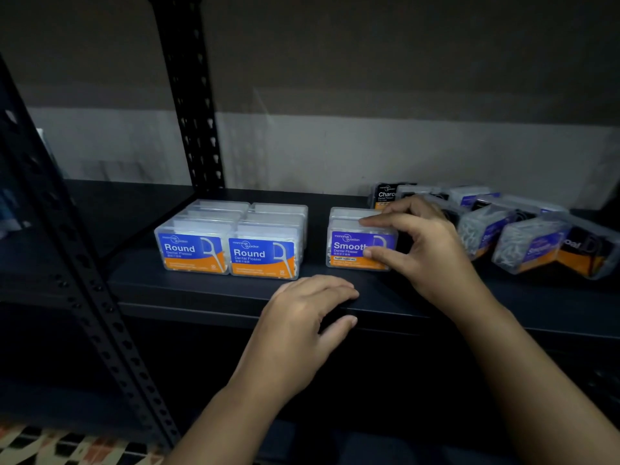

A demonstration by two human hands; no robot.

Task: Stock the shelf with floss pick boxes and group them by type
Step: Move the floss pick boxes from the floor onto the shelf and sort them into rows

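At the left of the dark shelf point(235, 297) the clear plastic blue-labelled Round boxes point(228, 253) stand grouped. Our left hand point(298, 327) rests loosely open on the edge; our right hand point(419, 250) pinches the purple-labelled Smooth box point(352, 250) top and front: light, rigid, slick, best gripped across its faces.

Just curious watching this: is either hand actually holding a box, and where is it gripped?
The right hand grips the front Smooth flosser box at its right end, fingers on top, thumb on the label. The left hand holds nothing.
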